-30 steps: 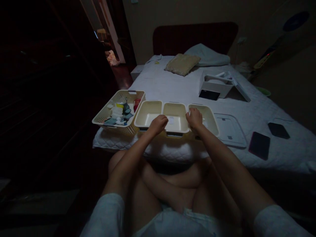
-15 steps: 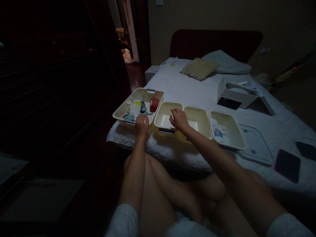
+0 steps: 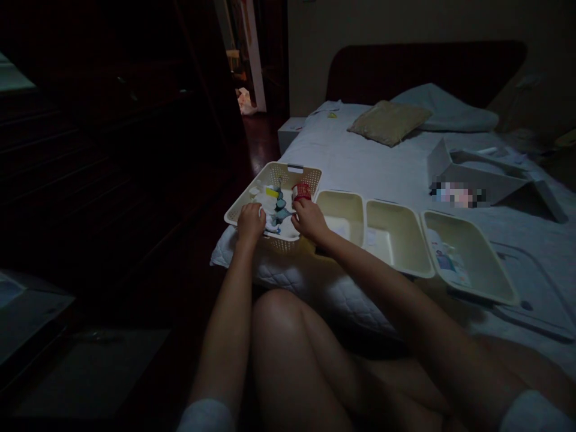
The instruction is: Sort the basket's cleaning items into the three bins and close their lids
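Observation:
My left hand (image 3: 251, 223) is curled over the near left rim of a cream perforated basket (image 3: 234, 211). Its fingers close beside something white at their tips, too dim to name. Inside the same basket, my right hand (image 3: 311, 222) has its thumb and fingers bent together at the thin end of a grey-blue item (image 3: 281, 215), whose kind is unclear. Just beyond those fingers lies a red container (image 3: 301, 192). A yellow piece (image 3: 272, 192) and several pale things lie farther back in the basket.
Right of the basket stand a cream bin (image 3: 342, 207), a second bin (image 3: 396, 219) and a third bin (image 3: 483, 255) with a white bottle (image 3: 438, 252). A clear lid (image 3: 535, 288) lies beside them on the bed. Farther back are a white box (image 3: 486, 180) and a beige pillow (image 3: 389, 123).
My right hand has moved left from above the bins into the basket. My left hand has shifted along the basket's near rim. The view has turned left.

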Demonstrator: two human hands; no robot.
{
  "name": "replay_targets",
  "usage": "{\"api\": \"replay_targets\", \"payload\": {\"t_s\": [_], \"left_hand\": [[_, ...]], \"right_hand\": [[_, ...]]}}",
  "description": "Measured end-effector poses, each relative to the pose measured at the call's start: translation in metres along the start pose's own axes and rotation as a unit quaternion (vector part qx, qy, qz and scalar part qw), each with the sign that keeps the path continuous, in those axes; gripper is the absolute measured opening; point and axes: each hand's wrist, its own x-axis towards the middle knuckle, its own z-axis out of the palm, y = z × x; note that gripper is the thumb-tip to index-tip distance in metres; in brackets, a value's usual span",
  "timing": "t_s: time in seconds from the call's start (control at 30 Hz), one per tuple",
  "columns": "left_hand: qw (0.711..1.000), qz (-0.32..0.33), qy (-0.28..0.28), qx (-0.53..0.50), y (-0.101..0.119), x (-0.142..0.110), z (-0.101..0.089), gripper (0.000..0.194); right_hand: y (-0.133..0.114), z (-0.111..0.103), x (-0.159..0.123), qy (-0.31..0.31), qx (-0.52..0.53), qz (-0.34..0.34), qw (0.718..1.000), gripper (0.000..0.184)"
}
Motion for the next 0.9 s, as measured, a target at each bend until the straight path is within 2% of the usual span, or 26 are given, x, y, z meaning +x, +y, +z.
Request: {"api": "replay_targets", "payload": {"t_s": [0.13, 0.27, 0.57, 0.7, 0.73, 0.8, 0.9], "left_hand": [[0.999, 0.001, -0.05, -0.002, -0.015, 0.006, 0.007, 0.031], [0.996, -0.042, -0.067, -0.037, -0.019, 0.004, 0.015, 0.037], [0.995, -0.063, -0.079, -0.009, -0.02, 0.006, 0.013, 0.038], [0.994, -0.074, -0.087, 0.005, -0.021, 0.007, 0.013, 0.039], [0.993, -0.076, -0.087, 0.008, -0.02, 0.007, 0.013, 0.038], [0.993, -0.078, -0.091, 0.011, -0.019, 0.007, 0.013, 0.038], [0.992, -0.082, -0.097, 0.012, -0.017, 0.007, 0.013, 0.037]], "right_hand": [[-0.019, 0.021, 0.015, -0.014, 0.026, 0.016, 0.999, 0.031], [-0.027, 0.034, 0.018, -0.076, 0.021, 0.043, 0.996, 0.032], [-0.027, 0.037, 0.025, -0.156, -0.017, -0.024, 0.987, 0.039], [-0.031, 0.057, 0.041, -0.17, 0.057, -0.014, 0.984, 0.052], [-0.031, 0.064, 0.045, -0.165, 0.081, -0.008, 0.983, 0.053], [-0.031, 0.077, 0.049, -0.202, 0.112, -0.032, 0.972, 0.051], [-0.031, 0.088, 0.049, -0.221, 0.127, -0.038, 0.966, 0.053]]}}
